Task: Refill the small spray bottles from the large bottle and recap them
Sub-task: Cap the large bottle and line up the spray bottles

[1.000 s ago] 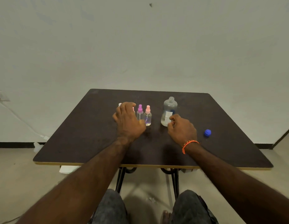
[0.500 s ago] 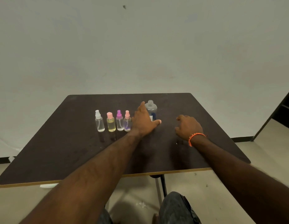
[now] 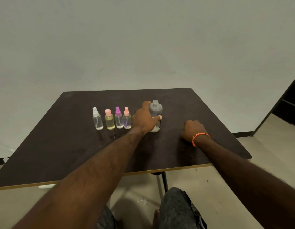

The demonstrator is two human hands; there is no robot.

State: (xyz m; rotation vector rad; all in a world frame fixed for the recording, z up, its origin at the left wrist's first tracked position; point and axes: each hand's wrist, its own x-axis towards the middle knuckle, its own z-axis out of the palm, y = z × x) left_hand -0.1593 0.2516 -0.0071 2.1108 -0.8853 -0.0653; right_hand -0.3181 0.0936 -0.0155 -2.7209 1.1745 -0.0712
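Head view: left hand (image 3: 144, 119) is wrapped around the large bottle (image 3: 155, 117), thumb across its front; half a second ago it was only reaching in beside it. The right hand (image 3: 192, 129) rests on the table (image 3: 44, 154) with fingers curled under. It probably covers the blue cap, which lay there a second ago and is now out of sight; whether the fingers hold it cannot be confirmed.

The bottle stands upright with its neck uncapped. All four small spray bottles (image 3: 112, 119) stand capped in a row just left of the left hand, the nearest almost touching it. These signs suggest the refilling is done and capping the large bottle remains.

Open tabletop lies in front of both hands. The right hand is nearer the right edge. Lift the bottle away from the row.
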